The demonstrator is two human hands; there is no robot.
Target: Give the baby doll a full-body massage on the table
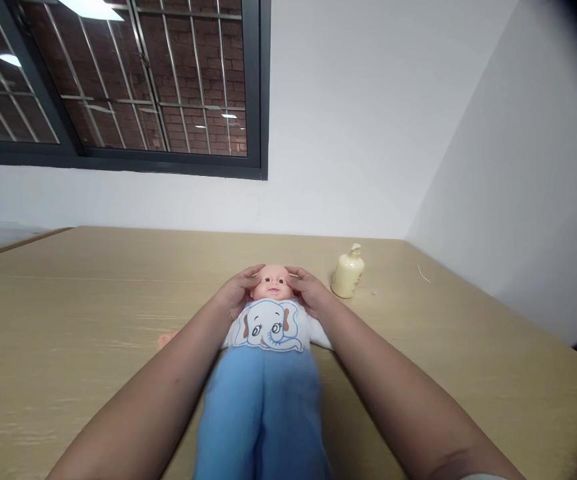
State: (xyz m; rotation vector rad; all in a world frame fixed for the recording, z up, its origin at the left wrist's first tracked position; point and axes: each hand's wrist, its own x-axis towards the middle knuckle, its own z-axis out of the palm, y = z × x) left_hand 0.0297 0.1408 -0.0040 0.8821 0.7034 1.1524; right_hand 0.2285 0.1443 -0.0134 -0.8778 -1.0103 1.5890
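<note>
A baby doll [274, 325] lies on its back on the table, head away from me. It wears a white top with an elephant face on the chest and blue trousers. My left hand [241, 288] cups the left side of its head, fingers resting at the temple and forehead. Against the right side of the head, my right hand [308, 287] does the same, its fingertips close to the doll's eye. Between them the two hands hold the head. One doll hand [167, 339] shows past my left forearm; the other is hidden behind my right arm.
A cream pump bottle [348, 272] stands on the wooden table [93, 300], right of the doll. A thin pale strand [423, 274] lies farther right. White walls [348, 120] border the table behind and at right, with a barred window [158, 80] at upper left.
</note>
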